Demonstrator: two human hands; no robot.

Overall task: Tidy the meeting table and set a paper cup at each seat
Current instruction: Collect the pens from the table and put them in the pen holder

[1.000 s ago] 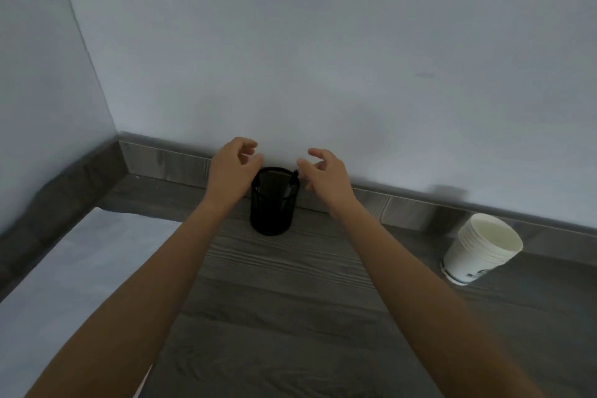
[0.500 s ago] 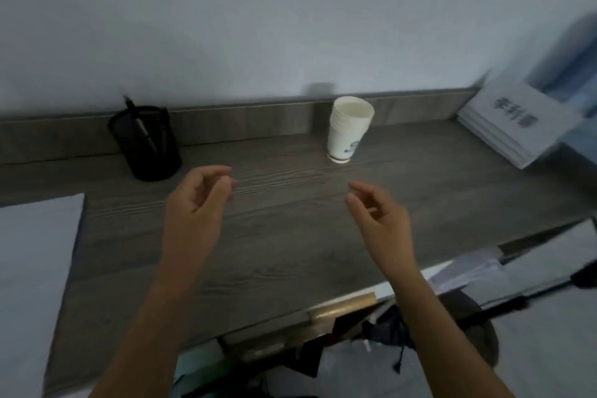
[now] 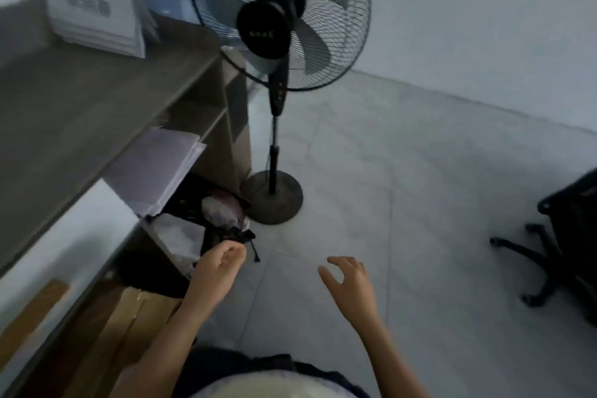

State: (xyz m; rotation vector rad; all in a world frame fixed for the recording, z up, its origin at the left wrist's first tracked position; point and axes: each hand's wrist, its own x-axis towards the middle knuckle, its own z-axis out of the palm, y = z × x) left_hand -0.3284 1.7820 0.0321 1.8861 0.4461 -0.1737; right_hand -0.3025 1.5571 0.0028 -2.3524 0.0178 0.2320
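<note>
Both my hands hang empty over the tiled floor, away from the grey wooden counter [image 3: 80,100] on the left. My left hand [image 3: 217,271] has its fingers loosely curled and holds nothing. My right hand [image 3: 350,281] is spread with fingers apart. No paper cups and no pen holder are in view. A stack of white booklets [image 3: 97,16] lies at the counter's far end.
A black standing fan [image 3: 277,32] rises beside the counter's end, its base [image 3: 273,197] on the floor. Papers [image 3: 155,168], dark bags and a cardboard box [image 3: 129,326] fill the space under the counter. A black office chair [image 3: 562,245] stands at the right.
My view has swung right and down, from the counter with the pen holder and cup stack to the floor by the fan. Both hands dropped away from the counter, still empty.
</note>
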